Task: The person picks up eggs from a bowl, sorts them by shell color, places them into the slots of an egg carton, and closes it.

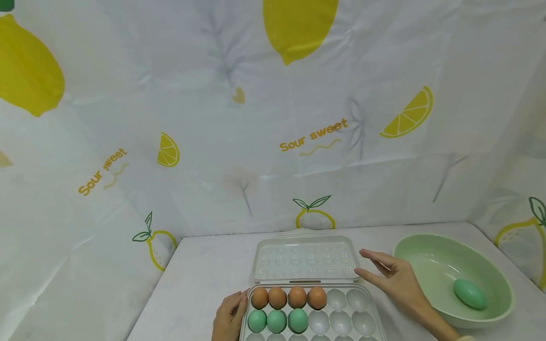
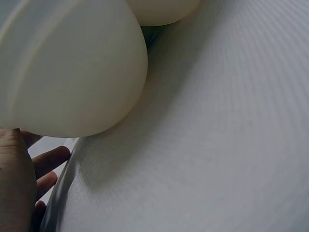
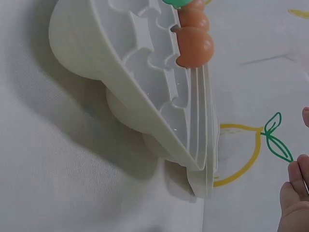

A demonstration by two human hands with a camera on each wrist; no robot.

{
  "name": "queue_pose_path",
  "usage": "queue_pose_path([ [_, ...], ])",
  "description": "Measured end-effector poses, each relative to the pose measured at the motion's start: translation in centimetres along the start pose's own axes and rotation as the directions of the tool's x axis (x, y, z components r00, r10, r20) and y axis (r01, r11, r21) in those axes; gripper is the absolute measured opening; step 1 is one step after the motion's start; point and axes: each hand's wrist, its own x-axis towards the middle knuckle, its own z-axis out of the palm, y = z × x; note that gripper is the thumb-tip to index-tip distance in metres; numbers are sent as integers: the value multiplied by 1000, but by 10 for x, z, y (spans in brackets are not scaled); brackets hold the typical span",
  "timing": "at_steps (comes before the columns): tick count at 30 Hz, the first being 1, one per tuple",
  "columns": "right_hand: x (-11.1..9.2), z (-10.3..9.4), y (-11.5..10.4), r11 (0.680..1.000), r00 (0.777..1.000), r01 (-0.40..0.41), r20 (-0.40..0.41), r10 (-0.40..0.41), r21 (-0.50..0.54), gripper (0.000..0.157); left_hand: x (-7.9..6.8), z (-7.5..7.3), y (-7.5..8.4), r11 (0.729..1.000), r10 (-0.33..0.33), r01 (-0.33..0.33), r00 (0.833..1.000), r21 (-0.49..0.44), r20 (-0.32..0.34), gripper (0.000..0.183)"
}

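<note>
A pale egg tray lies on the table with its clear lid folded back. Several brown eggs fill the left of its far row, and three green eggs sit in the row before it. My left hand rests against the tray's left edge; in the left wrist view its loosely spread fingers show beside the tray's rounded cup. Thumb and fingers apart, my right hand hovers beside the lid's right edge and holds nothing. The nearest rows are cut off by the head view.
At the right stands a green bowl with one green egg inside, close to my right forearm. A lemon-printed white sheet hangs behind the white table and around its sides.
</note>
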Motion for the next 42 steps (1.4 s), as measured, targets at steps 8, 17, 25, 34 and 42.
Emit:
queue_pose_path([
  [8,-2,-13,1,999,1000,-2,-15,1,-32,42,-1,0,0,1000,10,-10,1000,22,-22,23],
  [17,-3,-36,3,992,996,-89,-18,87,-90,45,-2,-1,-1,1000,-25,25,1000,10,6,25],
  [25,-4,-62,12,991,996,-83,-49,79,-108,46,-2,-2,-1,1000,-19,19,1000,3,-2,24],
  [34,-9,-96,27,983,988,-142,-82,133,-114,42,-3,-1,0,1000,-12,12,1000,1,-25,22],
  [42,-15,-127,33,955,964,-263,-75,255,-135,38,-3,0,-2,1000,0,1,1000,9,-28,22],
])
